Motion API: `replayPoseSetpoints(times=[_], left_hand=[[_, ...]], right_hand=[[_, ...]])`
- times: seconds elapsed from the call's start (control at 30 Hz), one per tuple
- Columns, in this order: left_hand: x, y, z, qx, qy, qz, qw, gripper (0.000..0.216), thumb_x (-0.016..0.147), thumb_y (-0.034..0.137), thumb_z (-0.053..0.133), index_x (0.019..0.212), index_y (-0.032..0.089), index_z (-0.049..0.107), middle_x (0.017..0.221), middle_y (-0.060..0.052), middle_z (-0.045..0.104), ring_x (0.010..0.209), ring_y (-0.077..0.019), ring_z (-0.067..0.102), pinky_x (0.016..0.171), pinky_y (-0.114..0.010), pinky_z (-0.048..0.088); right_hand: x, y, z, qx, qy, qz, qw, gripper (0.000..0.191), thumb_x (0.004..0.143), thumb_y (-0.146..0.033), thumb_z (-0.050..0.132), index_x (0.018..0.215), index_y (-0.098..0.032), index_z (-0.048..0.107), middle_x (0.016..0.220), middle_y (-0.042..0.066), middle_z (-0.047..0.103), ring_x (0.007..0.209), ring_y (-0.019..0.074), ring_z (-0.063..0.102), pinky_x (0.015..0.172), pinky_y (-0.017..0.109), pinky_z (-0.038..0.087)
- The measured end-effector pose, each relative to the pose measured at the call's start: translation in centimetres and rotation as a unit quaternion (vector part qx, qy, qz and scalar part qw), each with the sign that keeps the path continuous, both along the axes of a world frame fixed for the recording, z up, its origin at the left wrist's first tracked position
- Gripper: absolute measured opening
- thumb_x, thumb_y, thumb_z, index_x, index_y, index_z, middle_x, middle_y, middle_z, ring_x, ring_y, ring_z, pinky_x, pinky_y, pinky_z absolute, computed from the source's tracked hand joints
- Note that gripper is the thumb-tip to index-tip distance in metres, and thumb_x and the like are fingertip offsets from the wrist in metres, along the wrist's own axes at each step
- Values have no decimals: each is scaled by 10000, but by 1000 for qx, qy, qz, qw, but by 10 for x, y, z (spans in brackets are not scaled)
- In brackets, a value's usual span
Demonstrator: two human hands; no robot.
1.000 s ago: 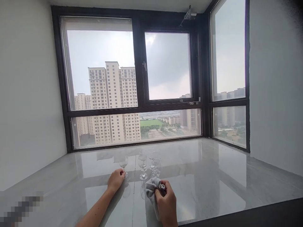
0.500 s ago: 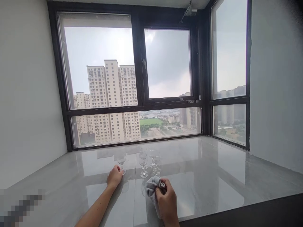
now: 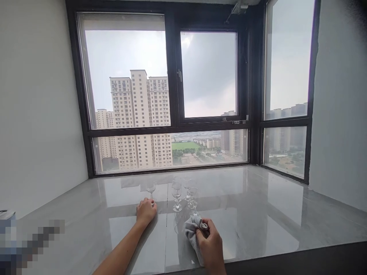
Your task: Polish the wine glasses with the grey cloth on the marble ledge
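My left hand (image 3: 146,211) is at the foot of a clear stemmed glass (image 3: 151,188), its curled fingers closed around the base; the fingertips are partly hidden. This glass stands upright on the glossy grey sill (image 3: 252,214). In my right hand (image 3: 210,244), a bunched grey cloth (image 3: 195,231) is gripped between thumb and fingers, close to the front edge. Just beyond the cloth stand several more clear glasses, among them a stemmed glass (image 3: 177,194) and another stemmed glass (image 3: 193,195), grouped near one another and partly overlapping.
A dark-framed window (image 3: 175,130) rises behind the sill, with tall buildings outside. White walls (image 3: 37,95) close in both sides. At the lower left, a blurred-out object (image 3: 31,244) lies near a light-rimmed item (image 3: 7,214). The sill's front edge (image 3: 286,252) runs along the lower right.
The view has turned slightly left, bringing the light-rimmed item into sight at the left. My left hand has shifted a little right at the glass's foot. My right hand still grips the cloth.
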State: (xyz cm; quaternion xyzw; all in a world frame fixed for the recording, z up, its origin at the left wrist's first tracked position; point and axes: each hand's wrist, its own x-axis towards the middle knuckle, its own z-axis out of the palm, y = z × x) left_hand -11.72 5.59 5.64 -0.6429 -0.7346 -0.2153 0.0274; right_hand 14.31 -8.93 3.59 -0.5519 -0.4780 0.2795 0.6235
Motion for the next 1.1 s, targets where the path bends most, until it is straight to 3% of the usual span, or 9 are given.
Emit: replayPoseSetpoints(times=[0.17, 0.4, 0.57, 0.77, 0.9, 0.97, 1.1], left_hand=[[3, -2, -2, -13, 15, 5, 1000, 361, 900, 320, 481, 1163, 205, 700, 1252, -134, 644, 1197, -308, 562, 1004, -415, 411], [2, -1, -4, -40, 18, 10, 999, 442, 893, 360, 464, 1265, 220, 656, 1337, -132, 594, 1255, -314, 516, 1040, -432, 397], [3, 0, -5, -54, 21, 12, 998, 495, 889, 423, 465, 1316, 231, 626, 1404, -127, 549, 1291, -335, 473, 1078, -476, 362], [4, -3, -6, -39, 17, 13, 999, 487, 884, 394, 494, 1318, 216, 626, 1382, -136, 569, 1277, -343, 476, 1085, -493, 349], [5, -7, -1, -6, 16, 4, 1000, 424, 888, 336, 491, 1256, 205, 654, 1344, -134, 591, 1263, -332, 492, 1050, -485, 393], [9, -12, 3, 28, -1, -53, 998, 366, 902, 281, 456, 1185, 217, 679, 1290, -116, 618, 1228, -289, 524, 1040, -441, 421], [24, -29, 9, 50, -63, -285, 955, 292, 875, 225, 487, 1038, 265, 726, 1176, -89, 662, 1138, -245, 586, 1047, -396, 451]], right_hand=[[7, 0, -1, -6, -9, -11, 1000, 286, 720, -443, 568, 904, -236, 641, 809, 47, 749, 800, 251, 702, 726, 295, 499], [5, 5, 14, -107, 5, -144, 984, 279, 691, -421, 572, 903, -247, 619, 837, 76, 752, 783, 275, 684, 673, 315, 468], [3, 7, 14, -114, -36, -122, 985, 244, 703, -386, 538, 906, -264, 595, 830, 53, 744, 783, 265, 663, 689, 311, 448], [14, 19, 17, -152, -12, -133, 979, 203, 667, -371, 560, 833, -256, 588, 774, 64, 727, 737, 268, 660, 666, 319, 448], [10, 22, 6, -106, -11, -127, 986, 194, 691, -403, 559, 832, -276, 602, 734, 42, 719, 689, 269, 654, 645, 332, 454], [5, 20, -1, -67, -7, -137, 988, 190, 714, -410, 549, 844, -284, 607, 741, 40, 724, 702, 271, 662, 648, 333, 458], [0, 14, -7, -32, -10, -146, 989, 180, 727, -391, 551, 857, -286, 619, 768, 45, 747, 737, 270, 691, 653, 320, 475]])
